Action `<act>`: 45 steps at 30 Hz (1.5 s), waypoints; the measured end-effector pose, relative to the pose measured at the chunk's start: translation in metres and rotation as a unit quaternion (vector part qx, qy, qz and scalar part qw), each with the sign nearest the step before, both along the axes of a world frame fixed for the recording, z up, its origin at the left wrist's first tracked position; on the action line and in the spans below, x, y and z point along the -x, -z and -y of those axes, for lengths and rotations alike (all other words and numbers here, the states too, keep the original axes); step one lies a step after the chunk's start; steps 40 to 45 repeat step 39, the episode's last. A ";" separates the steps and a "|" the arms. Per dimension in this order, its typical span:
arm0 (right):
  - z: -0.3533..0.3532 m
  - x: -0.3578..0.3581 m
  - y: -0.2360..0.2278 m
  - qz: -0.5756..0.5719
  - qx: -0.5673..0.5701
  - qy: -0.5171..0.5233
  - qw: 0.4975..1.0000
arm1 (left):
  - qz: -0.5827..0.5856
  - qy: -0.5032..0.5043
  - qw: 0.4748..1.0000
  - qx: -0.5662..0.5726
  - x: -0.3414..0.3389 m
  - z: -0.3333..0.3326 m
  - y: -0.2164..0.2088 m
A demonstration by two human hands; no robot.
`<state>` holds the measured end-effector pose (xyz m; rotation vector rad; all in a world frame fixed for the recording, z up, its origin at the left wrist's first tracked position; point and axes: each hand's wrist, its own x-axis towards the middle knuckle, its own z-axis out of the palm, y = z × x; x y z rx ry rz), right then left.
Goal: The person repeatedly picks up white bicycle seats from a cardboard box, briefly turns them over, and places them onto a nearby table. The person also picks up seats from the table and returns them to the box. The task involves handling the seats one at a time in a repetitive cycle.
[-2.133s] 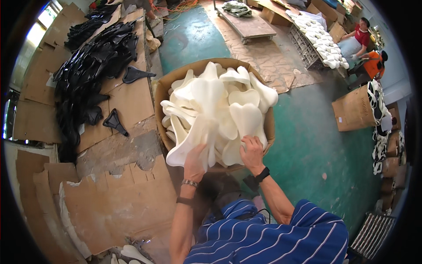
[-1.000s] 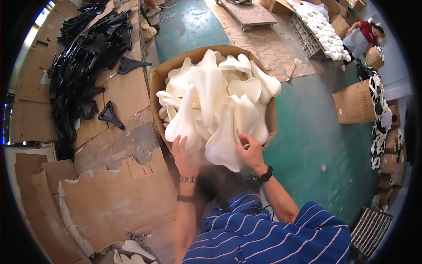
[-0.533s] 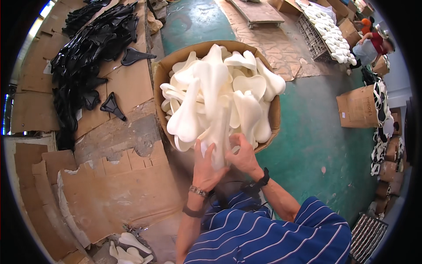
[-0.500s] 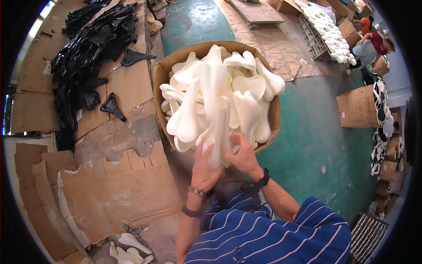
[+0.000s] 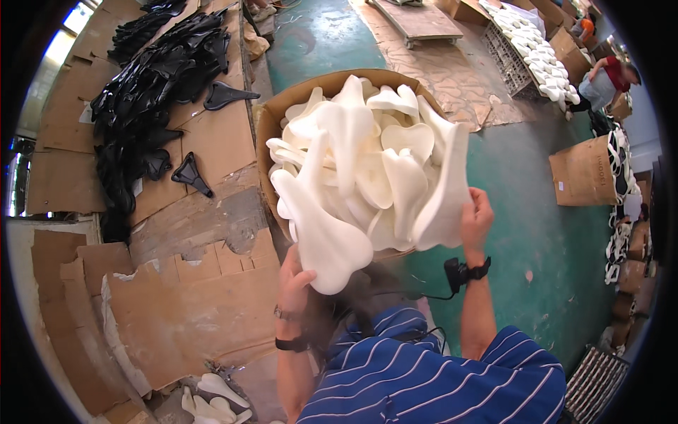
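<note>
A cardboard box (image 5: 267, 134) in front of me is heaped with cream-white foam bicycle saddle pads (image 5: 347, 134), lying at many angles. My left hand (image 5: 292, 281) grips one saddle pad (image 5: 330, 247) at the box's near left, its wide end toward me, with the thumb on top. Over the right side of the box, a second saddle pad (image 5: 449, 187) stands on edge with its outer side in my right hand (image 5: 477, 219). The fingers of my right hand are closed on it, partly hidden behind it.
Black saddle shells (image 5: 145, 106) lie piled on cardboard at the left. Loose white pads (image 5: 215, 403) are at the lower left. A carton (image 5: 583, 173) stands on the green floor at the right. Farther back are a low cart (image 5: 417, 21), a pad-covered rack (image 5: 533, 53) and another person (image 5: 604, 85).
My hands were close together at the box's near edge. They have moved apart, left hand leftward and right hand to the right and up, each carrying a saddle pad.
</note>
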<state>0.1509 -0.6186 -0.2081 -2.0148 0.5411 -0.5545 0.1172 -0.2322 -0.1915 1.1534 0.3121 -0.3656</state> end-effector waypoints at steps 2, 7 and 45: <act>0.038 -0.016 0.044 -0.012 -0.016 0.040 0.999 | 0.022 -0.005 1.000 0.000 -0.003 -0.004 0.014; 0.070 -0.035 0.133 -0.169 0.126 -0.027 0.977 | 0.081 -0.003 0.995 0.062 -0.061 -0.020 0.020; -0.159 0.017 -0.094 0.057 0.084 -0.417 0.903 | -0.146 -0.078 0.970 0.177 0.005 0.060 0.019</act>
